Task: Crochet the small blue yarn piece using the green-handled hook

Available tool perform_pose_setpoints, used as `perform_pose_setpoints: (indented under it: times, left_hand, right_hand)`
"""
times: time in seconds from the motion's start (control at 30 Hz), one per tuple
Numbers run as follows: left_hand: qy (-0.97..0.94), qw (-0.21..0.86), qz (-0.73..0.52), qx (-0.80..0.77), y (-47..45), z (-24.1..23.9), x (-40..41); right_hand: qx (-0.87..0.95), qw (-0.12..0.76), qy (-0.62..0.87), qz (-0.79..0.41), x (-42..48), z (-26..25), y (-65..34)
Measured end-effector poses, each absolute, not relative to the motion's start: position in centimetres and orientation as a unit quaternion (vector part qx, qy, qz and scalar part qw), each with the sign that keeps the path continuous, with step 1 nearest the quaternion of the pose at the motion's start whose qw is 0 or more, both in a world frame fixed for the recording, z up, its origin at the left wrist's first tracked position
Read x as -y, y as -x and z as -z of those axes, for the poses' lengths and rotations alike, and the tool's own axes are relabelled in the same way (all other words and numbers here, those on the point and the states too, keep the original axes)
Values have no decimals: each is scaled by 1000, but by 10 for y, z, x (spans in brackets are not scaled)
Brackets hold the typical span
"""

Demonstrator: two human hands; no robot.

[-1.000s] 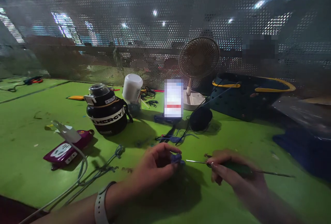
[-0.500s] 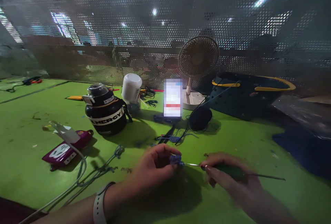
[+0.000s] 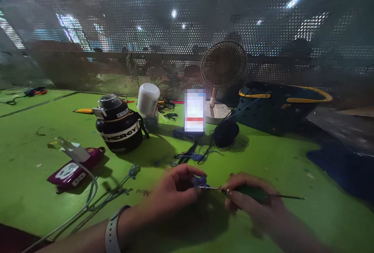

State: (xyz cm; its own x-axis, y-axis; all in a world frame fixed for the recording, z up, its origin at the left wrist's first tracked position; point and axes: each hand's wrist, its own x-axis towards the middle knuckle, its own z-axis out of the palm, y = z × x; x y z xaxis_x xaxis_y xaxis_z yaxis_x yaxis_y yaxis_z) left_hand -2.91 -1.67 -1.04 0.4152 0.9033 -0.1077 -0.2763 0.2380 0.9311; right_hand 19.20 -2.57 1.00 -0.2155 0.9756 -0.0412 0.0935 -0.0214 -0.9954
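Between thumb and fingers, my left hand [image 3: 178, 187] pinches a small piece of blue-purple crochet work [image 3: 200, 182]. A crochet hook [image 3: 254, 193] with a green handle is gripped in my right hand [image 3: 251, 198]. The hook's thin metal tip meets the crochet piece near my left thumb, and its other metal end sticks out to the right behind the hand. Whether the tip sits inside a stitch is too small to tell. Just beyond my hands, a ball of dark yarn [image 3: 226, 133] rests on the green table [image 3: 280, 155], with blue yarn scraps [image 3: 195, 157] close by.
A lit phone [image 3: 195, 111] leans upright ahead, with a fan [image 3: 223, 66] behind it. Dark basket [image 3: 263, 113] stands back right. On the left are a black water bottle [image 3: 119, 128], a white-capped jar [image 3: 148, 99], a purple power strip [image 3: 76, 167] and cables [image 3: 96, 194].
My right hand has shifted slightly left with the crochet hook, bringing it nearer my left hand. The left hand's pinch on the crochet piece looks nearly the same.
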Motion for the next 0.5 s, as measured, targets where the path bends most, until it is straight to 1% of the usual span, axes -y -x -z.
perform_pose_setpoints:
  times: [0.07, 0.13, 0.23, 0.37, 0.5]
  left_hand:
    - [-454, 717, -410, -333, 29, 13, 16]
    - [-441, 736, -407, -314, 29, 16, 16]
    - [-422, 757, -407, -289, 26, 18, 17]
    - [-430, 741, -412, -312, 25, 18, 18]
    - [-418, 735, -418, -331, 25, 17, 17]
  right_hand:
    - [560, 402, 486, -537, 28, -8, -192]
    - [554, 410, 491, -532, 30, -5, -191]
    - [534, 464, 468, -530, 32, -5, -188]
    - [481, 528, 421, -559, 32, -18, -184]
    - [458, 580, 383, -554, 27, -35, -187]
